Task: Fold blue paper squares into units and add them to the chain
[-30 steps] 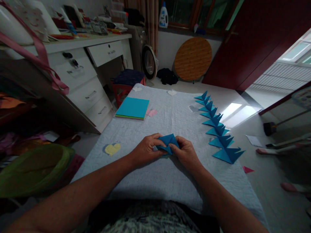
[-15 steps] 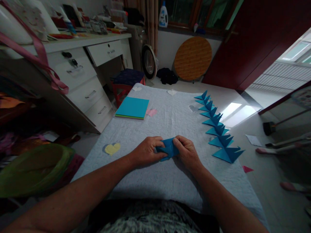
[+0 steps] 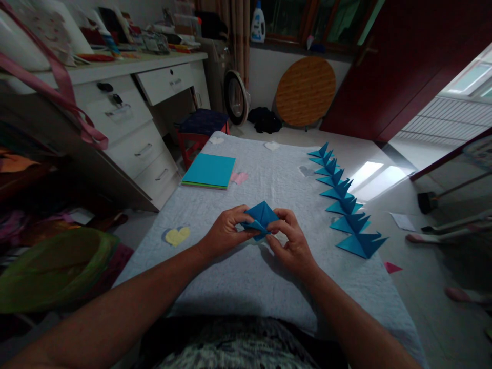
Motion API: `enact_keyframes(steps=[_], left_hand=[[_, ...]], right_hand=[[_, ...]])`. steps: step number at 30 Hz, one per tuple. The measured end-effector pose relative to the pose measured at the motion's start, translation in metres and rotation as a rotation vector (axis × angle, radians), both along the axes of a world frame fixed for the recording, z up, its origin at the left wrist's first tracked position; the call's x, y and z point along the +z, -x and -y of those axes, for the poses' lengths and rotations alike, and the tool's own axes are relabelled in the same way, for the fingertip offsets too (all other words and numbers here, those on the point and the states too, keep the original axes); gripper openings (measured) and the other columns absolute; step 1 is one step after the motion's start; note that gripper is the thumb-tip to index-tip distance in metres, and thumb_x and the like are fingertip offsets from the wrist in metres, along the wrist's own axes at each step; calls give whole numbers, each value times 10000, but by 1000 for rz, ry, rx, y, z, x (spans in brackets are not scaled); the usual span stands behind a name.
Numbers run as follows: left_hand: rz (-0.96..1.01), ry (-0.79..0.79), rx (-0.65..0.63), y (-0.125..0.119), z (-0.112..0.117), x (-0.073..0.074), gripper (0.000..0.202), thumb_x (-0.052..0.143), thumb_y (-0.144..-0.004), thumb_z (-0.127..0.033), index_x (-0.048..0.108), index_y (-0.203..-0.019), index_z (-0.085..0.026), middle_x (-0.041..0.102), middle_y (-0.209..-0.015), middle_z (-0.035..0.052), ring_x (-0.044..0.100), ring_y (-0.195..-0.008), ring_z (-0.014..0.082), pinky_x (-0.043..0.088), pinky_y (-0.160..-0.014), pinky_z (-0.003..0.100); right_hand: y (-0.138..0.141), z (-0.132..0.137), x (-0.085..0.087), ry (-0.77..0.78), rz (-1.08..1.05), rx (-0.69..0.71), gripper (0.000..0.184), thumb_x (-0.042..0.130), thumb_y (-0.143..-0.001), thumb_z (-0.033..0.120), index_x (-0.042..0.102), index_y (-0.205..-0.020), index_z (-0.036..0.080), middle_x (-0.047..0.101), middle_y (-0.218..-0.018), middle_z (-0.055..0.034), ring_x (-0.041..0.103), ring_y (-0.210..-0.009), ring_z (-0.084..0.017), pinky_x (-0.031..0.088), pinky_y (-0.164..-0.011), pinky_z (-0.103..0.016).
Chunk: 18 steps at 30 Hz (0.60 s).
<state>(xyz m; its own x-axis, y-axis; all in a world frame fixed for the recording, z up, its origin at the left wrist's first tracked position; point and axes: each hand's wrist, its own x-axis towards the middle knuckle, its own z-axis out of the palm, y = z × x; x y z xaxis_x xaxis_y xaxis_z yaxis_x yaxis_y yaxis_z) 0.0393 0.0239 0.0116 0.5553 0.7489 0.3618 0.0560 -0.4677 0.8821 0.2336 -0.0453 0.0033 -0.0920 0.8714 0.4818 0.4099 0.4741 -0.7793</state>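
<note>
A partly folded sheet of blue origami paper (image 3: 263,214) is held between my two hands, just above the cloth-covered table; its upper part shows as a pointed diamond. My left hand (image 3: 227,229) pinches its left side between thumb and fingers. At the lower right edge, the thumb and fingers of my right hand (image 3: 291,240) close on the paper. To the right stands a row of several folded blue paper cranes (image 3: 355,241). A stack of square paper (image 3: 209,170), blue on top with green below, lies at the far left of the table.
The table wears a pale cloth (image 3: 230,287) with heart patches. A green-lined basket (image 3: 57,271) stands at the left, by a white drawer desk (image 3: 126,138). Behind are a stool (image 3: 202,123), a washing machine with its door ajar (image 3: 235,97) and a round wooden board (image 3: 306,92).
The blue paper has been turned and opened out from a flat, compact shape into a pointed one. My right hand has shifted its grip from the upper right edge to the lower right.
</note>
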Motion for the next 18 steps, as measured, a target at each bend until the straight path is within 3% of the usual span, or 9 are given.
enact_keyframes(steps=[7, 12, 18], left_hand=[[-13, -24, 28, 0, 2, 1, 114, 742, -831, -252, 730, -752, -170, 617, -800, 9, 587, -735, 131, 458, -691, 257], [-19, -51, 64, -1, 4, 6, 166, 729, -817, -204, 670, -668, -162, 583, -755, -9, 564, -706, 118, 445, -674, 238], [3, -23, 139, -1, 3, 1, 134, 734, -811, -209, 672, -702, -161, 581, -772, -2, 554, -714, 123, 446, -668, 238]], right_hand=[[0, -2, -3, -13, 54, -57, 84, 617, -872, 146, 620, -891, 229, 546, -1089, -71, 570, -980, -209, 513, -784, -348], [0, -2, 0, -27, 80, -114, 64, 627, -884, 175, 615, -848, 227, 556, -1072, -68, 578, -1013, -218, 501, -872, -388], [-2, -2, 0, -38, 92, -192, 62, 627, -880, 191, 617, -829, 224, 543, -1112, -82, 558, -1077, -241, 474, -925, -427]])
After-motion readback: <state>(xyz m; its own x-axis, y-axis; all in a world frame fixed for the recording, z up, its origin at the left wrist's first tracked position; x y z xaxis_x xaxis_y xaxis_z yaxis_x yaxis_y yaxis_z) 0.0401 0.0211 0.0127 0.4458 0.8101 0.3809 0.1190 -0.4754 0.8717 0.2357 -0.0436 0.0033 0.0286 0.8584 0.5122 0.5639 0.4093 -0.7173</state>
